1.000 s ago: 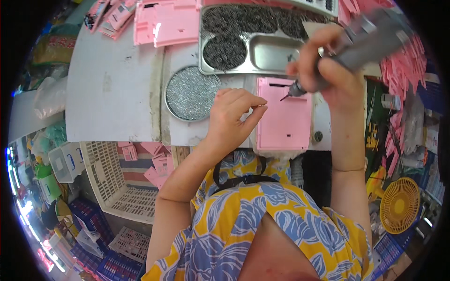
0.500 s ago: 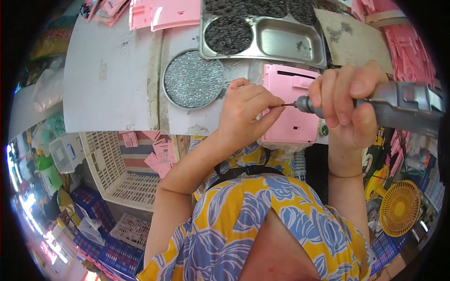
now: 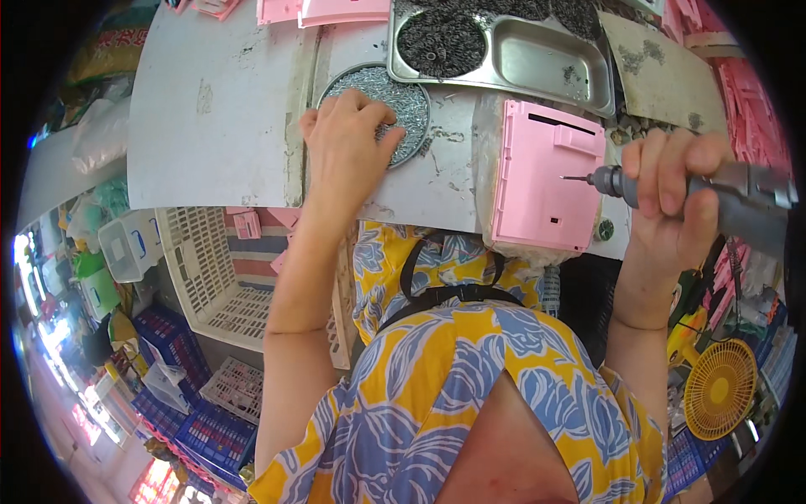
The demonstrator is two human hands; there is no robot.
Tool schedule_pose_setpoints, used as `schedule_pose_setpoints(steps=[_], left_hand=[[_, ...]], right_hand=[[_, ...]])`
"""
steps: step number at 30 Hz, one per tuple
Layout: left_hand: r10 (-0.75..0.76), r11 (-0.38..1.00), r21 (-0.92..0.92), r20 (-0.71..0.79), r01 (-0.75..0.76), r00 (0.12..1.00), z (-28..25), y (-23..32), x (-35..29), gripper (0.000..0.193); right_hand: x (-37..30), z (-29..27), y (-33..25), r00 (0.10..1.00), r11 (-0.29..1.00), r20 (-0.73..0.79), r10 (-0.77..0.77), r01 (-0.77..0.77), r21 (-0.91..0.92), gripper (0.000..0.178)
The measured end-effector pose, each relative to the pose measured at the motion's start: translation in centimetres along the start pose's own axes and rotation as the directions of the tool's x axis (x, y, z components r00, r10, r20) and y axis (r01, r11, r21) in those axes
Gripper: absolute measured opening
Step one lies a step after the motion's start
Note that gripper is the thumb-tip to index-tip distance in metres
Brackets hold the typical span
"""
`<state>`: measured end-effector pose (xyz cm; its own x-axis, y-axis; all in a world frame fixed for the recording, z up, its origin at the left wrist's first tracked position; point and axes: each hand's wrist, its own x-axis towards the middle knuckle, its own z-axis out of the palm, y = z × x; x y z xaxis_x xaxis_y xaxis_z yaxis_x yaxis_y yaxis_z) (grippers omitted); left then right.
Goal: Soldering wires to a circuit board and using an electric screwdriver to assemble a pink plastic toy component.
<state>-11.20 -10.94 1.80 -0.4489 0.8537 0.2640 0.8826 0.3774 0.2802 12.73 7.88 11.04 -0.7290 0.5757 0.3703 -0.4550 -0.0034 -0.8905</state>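
My left hand (image 3: 344, 143) reaches over a round metal dish (image 3: 428, 126) heaped with small silvery screws (image 3: 406, 99). Its fingers curl down towards the screws with the thumb apart; the fingertips are partly hidden. In my right hand (image 3: 672, 189) is a grey power screwdriver (image 3: 743, 214), its thin bit pointing left. That bit hovers over a pink plastic casing (image 3: 533, 189), which lies on the table's front edge with a long slot at its far end and a small square hole nearer me.
Beyond the casing stands a steel tray (image 3: 546, 63) with dark small parts. A pale board (image 3: 667, 76) and pink pieces (image 3: 747, 109) are at right. Below the table's left part sits a white plastic crate (image 3: 197, 277); a yellow fan (image 3: 719, 389) is low at right.
My left hand has left the screwdriver's bit and moved left to the dish of screws. The right hand still holds the screwdriver above the casing. The whole view has shifted slightly.
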Motion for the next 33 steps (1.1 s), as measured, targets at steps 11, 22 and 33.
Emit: schedule_pose_setpoints(steps=[11, 22, 33], left_hand=[[0.166, 0.976, 0.149, -0.026, -0.160, 0.986, 1.5, -4.0, 2.7, 0.013], [0.088, 0.912, -0.409, 0.147, -0.021, 0.985, 0.0, 0.9, 3.4, 0.039], [0.583, 0.591, -0.747, 0.134, -0.305, 0.802, 3.3, 13.1, -0.2, 0.023]], right_hand=[[-2.9, -2.3, -2.8, 0.988, 0.963, -0.116, 0.103, -0.129, -0.237, 0.033], [-10.0, -3.3, -2.1, 0.992, 0.995, -0.075, 0.098, -0.100, -0.021, 0.033], [-10.3, -1.9, -0.6, 0.994, 0.972, -0.042, 0.098, -0.105, -0.212, 0.026]])
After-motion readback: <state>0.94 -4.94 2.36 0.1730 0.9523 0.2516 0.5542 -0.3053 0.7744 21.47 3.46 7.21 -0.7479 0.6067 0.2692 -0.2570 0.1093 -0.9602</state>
